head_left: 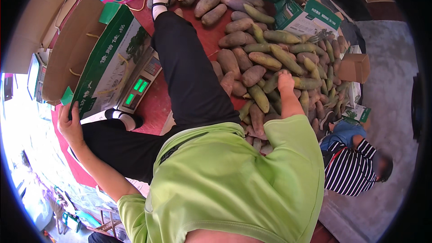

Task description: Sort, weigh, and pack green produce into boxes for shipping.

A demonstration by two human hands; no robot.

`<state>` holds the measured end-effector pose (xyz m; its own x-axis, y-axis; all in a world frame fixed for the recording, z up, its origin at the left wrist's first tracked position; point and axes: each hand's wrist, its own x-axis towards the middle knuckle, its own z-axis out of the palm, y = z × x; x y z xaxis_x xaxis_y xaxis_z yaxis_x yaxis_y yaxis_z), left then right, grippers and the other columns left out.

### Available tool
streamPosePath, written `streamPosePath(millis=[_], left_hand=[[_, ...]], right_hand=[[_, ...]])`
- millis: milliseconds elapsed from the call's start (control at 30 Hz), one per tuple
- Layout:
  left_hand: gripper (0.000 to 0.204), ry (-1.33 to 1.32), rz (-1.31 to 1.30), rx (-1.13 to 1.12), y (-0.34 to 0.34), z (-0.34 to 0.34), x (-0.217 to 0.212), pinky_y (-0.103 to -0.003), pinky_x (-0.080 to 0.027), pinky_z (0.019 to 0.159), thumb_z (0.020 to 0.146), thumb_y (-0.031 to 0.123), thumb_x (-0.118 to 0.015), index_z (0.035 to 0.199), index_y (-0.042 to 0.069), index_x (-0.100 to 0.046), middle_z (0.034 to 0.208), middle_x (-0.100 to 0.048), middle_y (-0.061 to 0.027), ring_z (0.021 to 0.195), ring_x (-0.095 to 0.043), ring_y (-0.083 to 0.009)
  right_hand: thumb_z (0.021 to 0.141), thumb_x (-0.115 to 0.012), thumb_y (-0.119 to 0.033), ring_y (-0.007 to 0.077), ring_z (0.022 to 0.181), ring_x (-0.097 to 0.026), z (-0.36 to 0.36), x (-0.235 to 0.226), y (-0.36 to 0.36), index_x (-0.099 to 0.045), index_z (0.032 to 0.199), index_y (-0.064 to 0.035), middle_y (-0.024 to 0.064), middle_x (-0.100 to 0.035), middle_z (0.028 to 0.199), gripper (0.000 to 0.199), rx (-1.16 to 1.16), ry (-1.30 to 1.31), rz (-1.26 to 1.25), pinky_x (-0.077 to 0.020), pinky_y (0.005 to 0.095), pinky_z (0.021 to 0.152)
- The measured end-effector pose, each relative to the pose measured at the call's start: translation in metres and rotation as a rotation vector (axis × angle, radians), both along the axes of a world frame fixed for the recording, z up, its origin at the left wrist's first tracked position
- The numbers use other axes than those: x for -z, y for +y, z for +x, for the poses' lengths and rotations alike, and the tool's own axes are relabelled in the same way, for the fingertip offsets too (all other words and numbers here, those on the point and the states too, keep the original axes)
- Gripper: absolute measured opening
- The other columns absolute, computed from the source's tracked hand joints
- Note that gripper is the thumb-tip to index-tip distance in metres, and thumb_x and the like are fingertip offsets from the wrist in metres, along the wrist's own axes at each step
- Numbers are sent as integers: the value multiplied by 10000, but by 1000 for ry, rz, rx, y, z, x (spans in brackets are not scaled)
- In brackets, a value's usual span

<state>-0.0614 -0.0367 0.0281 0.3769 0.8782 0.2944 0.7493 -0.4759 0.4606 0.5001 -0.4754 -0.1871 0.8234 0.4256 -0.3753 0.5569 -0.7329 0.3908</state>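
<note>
Meanwhile, left hand [68, 121] fingers clasping the open green carton [101, 58], right hand [285, 81] fingers clenched atop the yam pile [270, 58].

The sweet potatoes [270, 58] lie heaped to the right, leaving no gaps among them. A bare strip of red mat [207, 36] runs between the heap and the outstretched leg [184, 63]; left of the leg, the scale [140, 84] and green-and-white carton [108, 63] block the way.

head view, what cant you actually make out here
- Right hand: fingers are buried among the long tubers, so whether it grips one cannot be told.
- Left hand: it touches the green and white carton, but its fingertips are behind the edge.
- Scale: the carton covers most of it; the green display is too small to make out.
- Person in the striped top: hands hidden.
</note>
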Motion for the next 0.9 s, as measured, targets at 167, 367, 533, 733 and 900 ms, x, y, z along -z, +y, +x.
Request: streamPosePath(millis=[167,367,533,733,900], left_hand=[[106,11,10,-3,-2,0,0,-287,-441,651,819,85,-657,878,-1,-638,765,-597,-83,703,-582,-200],[111,-12,43,18,0,3,1,-289,-445,636,814,89,-663,883,5,-639,764,-596,-77,695,-595,-200],[119,0,1,-43,-3,3,-3,-286,-444,637,810,92,-670,884,3,-641,758,-590,-77,694,-594,-196],[135,4,3,-87,-3,5,-3,-286,-452,657,797,113,-684,860,-2,-655,775,-618,-96,702,-614,-220],[154,18,-9,-119,-4,7,-5,-296,-455,657,791,138,-690,867,8,-659,778,-622,-95,706,-619,-226]], right_hand=[[883,-484,-155,263,1065,-531,-3,-15,9,-659,1020,-140,48,-535,1152,223,-71,-18,-101,-505,384,846],[883,-493,-167,214,1058,-518,4,-14,2,-626,1056,-175,17,-547,1102,219,-178,-116,-200,-485,391,798],[889,-488,-180,203,1059,-508,-2,-6,3,-613,1068,-189,7,-557,1089,218,-222,-130,-196,-455,396,801],[857,-532,-226,221,1049,-537,11,2,-2,-644,999,-178,-2,-624,1022,187,-105,-106,-33,-462,409,808],[882,-543,-286,298,905,-598,12,-1,25,-648,905,-118,116,-655,968,200,60,-161,258,-460,487,761]])
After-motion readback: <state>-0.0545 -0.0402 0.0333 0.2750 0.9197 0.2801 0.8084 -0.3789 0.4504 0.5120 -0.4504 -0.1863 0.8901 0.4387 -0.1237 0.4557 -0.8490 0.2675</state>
